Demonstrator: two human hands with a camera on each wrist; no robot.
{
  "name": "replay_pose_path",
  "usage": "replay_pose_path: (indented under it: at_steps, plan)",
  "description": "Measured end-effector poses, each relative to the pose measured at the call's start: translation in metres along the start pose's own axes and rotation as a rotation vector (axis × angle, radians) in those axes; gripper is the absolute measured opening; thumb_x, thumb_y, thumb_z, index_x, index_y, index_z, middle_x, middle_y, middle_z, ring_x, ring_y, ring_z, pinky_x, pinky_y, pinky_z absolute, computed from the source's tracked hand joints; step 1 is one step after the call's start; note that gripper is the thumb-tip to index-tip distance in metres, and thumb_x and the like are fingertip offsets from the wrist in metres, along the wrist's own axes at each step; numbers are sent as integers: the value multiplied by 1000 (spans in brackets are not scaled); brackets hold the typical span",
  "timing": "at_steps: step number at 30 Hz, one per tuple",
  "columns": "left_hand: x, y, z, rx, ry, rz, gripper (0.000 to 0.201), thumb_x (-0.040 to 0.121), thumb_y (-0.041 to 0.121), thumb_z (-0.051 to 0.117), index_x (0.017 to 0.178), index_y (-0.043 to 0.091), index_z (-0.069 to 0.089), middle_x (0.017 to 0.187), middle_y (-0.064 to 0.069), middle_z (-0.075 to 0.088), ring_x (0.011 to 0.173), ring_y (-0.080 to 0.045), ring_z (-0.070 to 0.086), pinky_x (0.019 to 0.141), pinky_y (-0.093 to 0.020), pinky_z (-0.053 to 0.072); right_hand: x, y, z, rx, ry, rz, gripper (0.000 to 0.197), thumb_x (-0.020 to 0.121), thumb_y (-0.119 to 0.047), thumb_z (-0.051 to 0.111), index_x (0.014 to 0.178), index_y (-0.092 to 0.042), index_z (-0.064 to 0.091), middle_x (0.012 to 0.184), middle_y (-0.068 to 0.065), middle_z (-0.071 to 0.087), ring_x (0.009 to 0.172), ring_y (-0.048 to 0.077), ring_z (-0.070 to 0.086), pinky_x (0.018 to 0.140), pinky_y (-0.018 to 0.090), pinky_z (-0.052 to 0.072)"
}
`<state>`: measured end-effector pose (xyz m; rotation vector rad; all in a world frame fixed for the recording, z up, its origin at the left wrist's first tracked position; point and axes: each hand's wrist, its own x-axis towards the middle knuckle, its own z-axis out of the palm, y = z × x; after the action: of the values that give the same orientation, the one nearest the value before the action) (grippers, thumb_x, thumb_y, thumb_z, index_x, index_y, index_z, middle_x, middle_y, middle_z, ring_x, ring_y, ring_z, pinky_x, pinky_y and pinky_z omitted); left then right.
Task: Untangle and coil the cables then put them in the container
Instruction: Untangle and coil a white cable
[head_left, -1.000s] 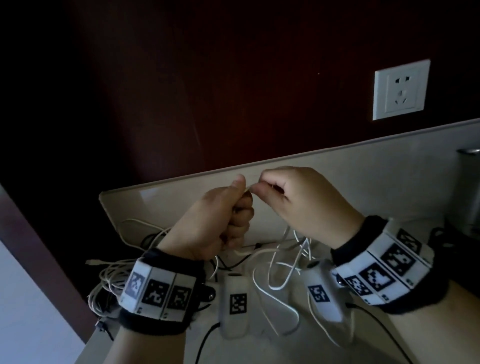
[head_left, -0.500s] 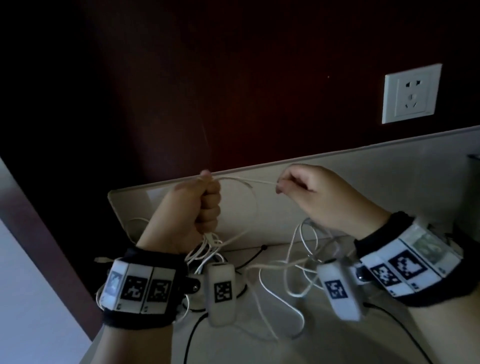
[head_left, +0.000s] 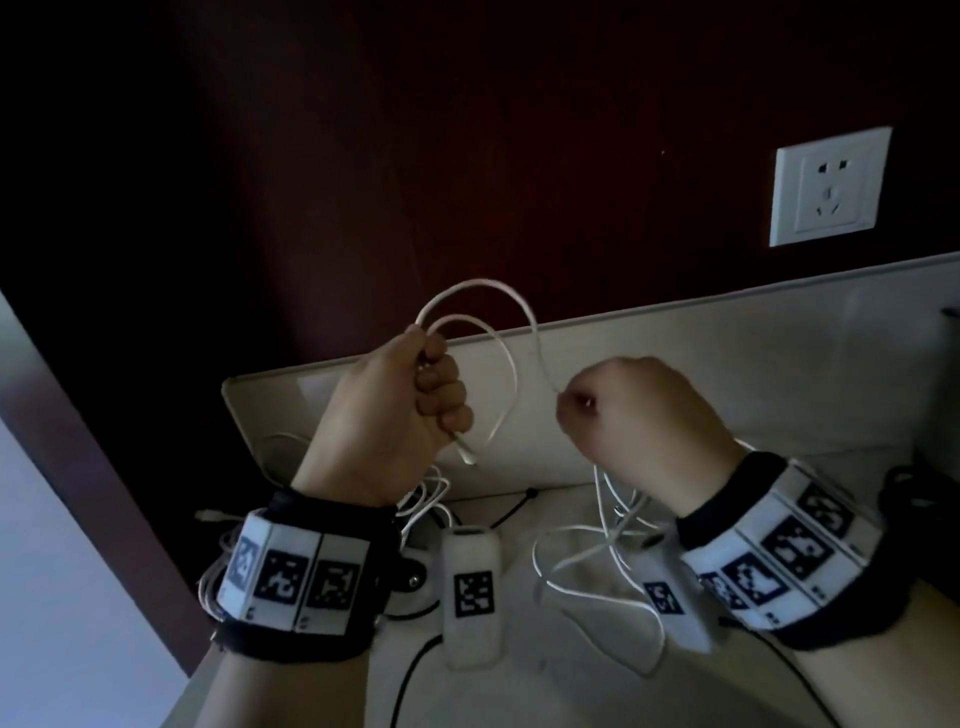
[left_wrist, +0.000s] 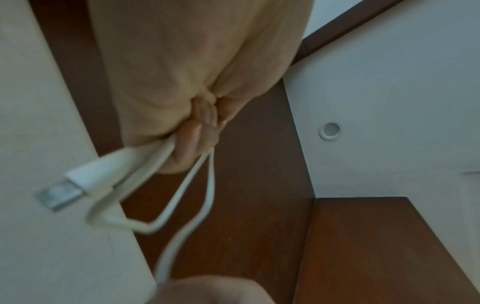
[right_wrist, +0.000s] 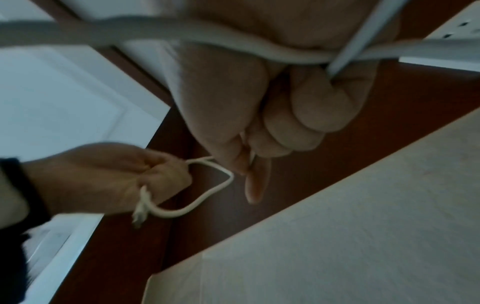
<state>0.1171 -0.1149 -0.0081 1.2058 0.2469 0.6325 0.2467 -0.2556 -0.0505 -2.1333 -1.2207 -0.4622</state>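
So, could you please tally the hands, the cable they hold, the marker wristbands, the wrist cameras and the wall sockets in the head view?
Bare hands: 2, left hand and right hand.
Thin white cable held between them: 1.
Black wristbands with black-and-white square markers: 2.
White box-shaped wrist cameras: 2.
White rectangular wall socket: 1.
Total: 8.

— What colour was the cable (head_left: 511, 332)?
— White, with a silvery metal plug (left_wrist: 58, 194).
— And the wall (head_left: 467, 156)?
— Dark reddish-brown; the socket (head_left: 830, 187) at two o'clock was white.
— The wristbands (head_left: 296, 574)?
— Black, with white panels bearing black square codes.
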Motion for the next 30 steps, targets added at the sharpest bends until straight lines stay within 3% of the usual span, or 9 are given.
replay_pose_path:
  at_steps: [3, 6, 11, 14, 20, 22, 24, 26, 30]
  plan:
    - [-4, -1, 6, 62, -2, 66, 30, 102, 24, 34, 75, 18, 46, 62, 4, 36, 55, -9, 27, 56, -25, 27, -8, -9, 0, -43, -150, -16, 40, 85, -25, 55, 52, -10, 39, 49, 3, 38, 47, 22, 42, 46, 30, 25]
    - [-7, -4, 11, 209, -27, 173, 21, 99, 19, 36, 81, 16, 48, 71, -3, 60, 66, -15, 48, 61, -30, 33, -14, -19, -3, -25, -260, -132, 38, 87, -21, 52, 53, -14, 36, 54, 4, 40, 52, 24, 45, 50, 33, 34]
    - [-13, -23, 24, 536, -152, 362, 33, 109, 18, 26, 96, 0, 49, 83, -20, 72, 80, -27, 71, 71, -35, 52, -17, -29, -13, 37, -434, -178, 14, 91, -15, 49, 89, -18, 62, 89, 1, 66, 80, 19, 64, 74, 37, 56]
    - [-13, -27, 23, 679, -176, 486, 32, 108, 18, 30, 94, -3, 48, 82, -17, 71, 72, -19, 70, 67, -24, 54, -15, -29, -20, 15, -362, -206, 19, 97, -21, 50, 99, -26, 68, 82, -6, 63, 73, 13, 62, 70, 32, 53]
    - [-4, -34, 12, 1055, -134, 692, 25, 101, 33, 34, 80, 26, 44, 60, 5, 55, 52, -12, 52, 52, -40, 45, -14, -33, -31, 120, -128, -224, 15, 90, -35, 63, 103, -27, 61, 75, -10, 63, 67, 5, 59, 64, 32, 52]
    - [1, -29, 4, 1064, -25, 686, 26, 99, 38, 35, 77, 26, 43, 58, 10, 51, 53, -12, 48, 55, -42, 43, -15, -25, -34, 60, -275, -192, 40, 86, -32, 68, 121, -30, 48, 84, -11, 61, 73, 4, 58, 67, 31, 53]
    - [5, -16, -10, 970, 145, 678, 29, 97, 40, 38, 74, 23, 44, 56, 10, 48, 53, -12, 45, 56, -41, 41, -11, -10, -33, -44, -387, -121, 39, 87, -29, 68, 121, -31, 49, 84, -11, 58, 75, 5, 58, 66, 28, 51]
    - [7, -3, -22, 737, 238, 611, 30, 100, 31, 40, 72, 20, 45, 54, 10, 46, 52, -10, 41, 54, -35, 38, -1, 10, -30, -151, -326, -43, 18, 87, -38, 69, 102, -30, 62, 80, -12, 59, 81, 11, 62, 68, 30, 49]
    - [8, -3, -22, 482, 210, 415, 36, 106, 13, 35, 70, 17, 38, 52, 11, 38, 45, -4, 34, 43, -18, 33, 11, 41, -30, -172, -201, 121, 41, 73, -67, 69, 88, -29, 63, 86, -11, 60, 82, 13, 59, 70, 31, 47]
